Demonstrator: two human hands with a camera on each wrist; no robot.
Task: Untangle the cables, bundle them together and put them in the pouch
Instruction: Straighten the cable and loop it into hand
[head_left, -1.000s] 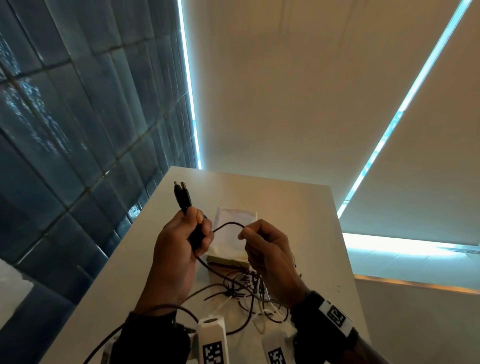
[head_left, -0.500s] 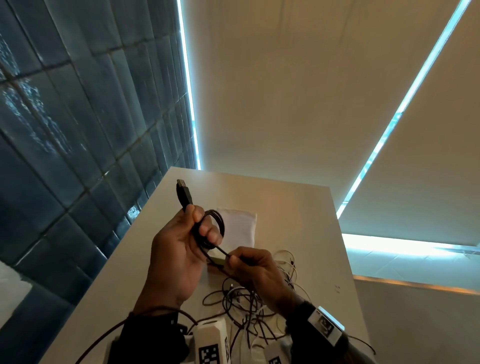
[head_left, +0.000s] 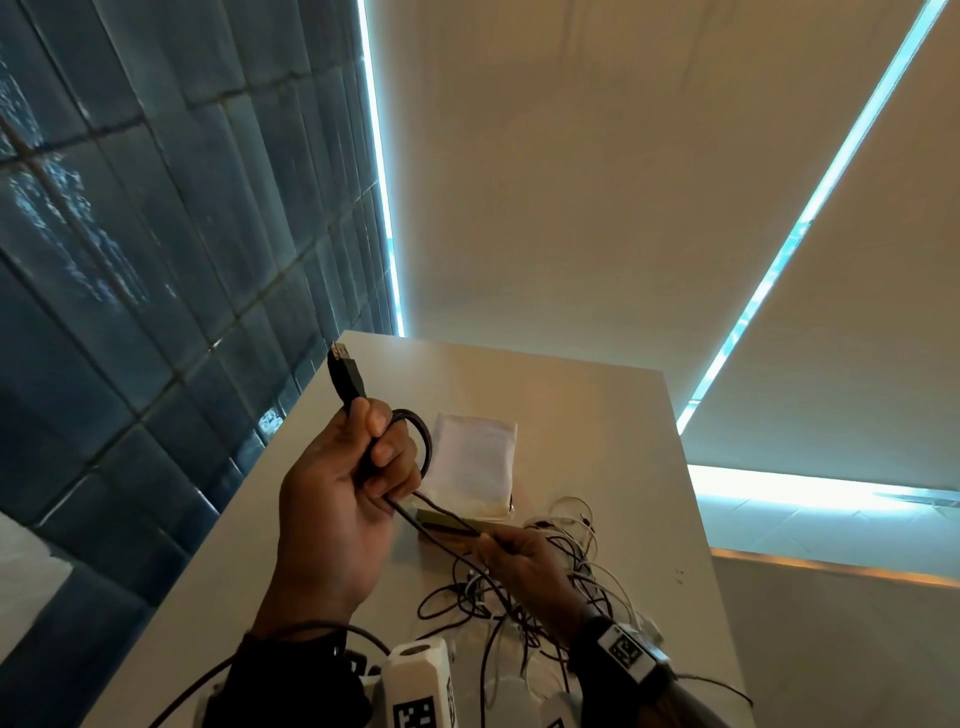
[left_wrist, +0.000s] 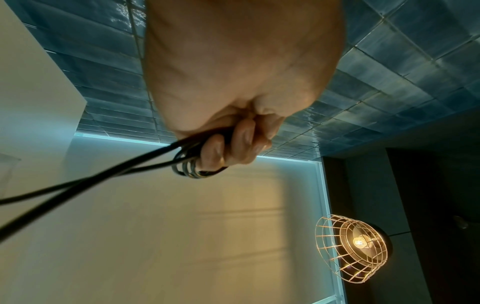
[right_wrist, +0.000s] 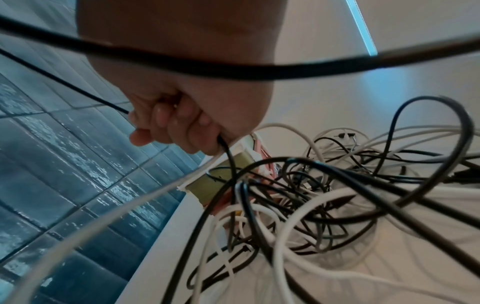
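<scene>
- We hold the black USB cable (head_left: 410, 512) coiled at frame centre in our left hand (head_left: 337, 499), fingers clenched round its loops.
- Our right hand (head_left: 524, 564) pinches its taut tail; pulling could drag the tangled cables (head_left: 561, 587) at lower right.
- The white pouch (head_left: 475, 462) lies behind; loose coils may spring.

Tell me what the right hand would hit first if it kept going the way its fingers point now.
Likely the left hand. The right hand pinches the black cable and points up along its taut run toward that fist, which holds the coils. The pouch lies close beside that line; depth is unclear.
</scene>
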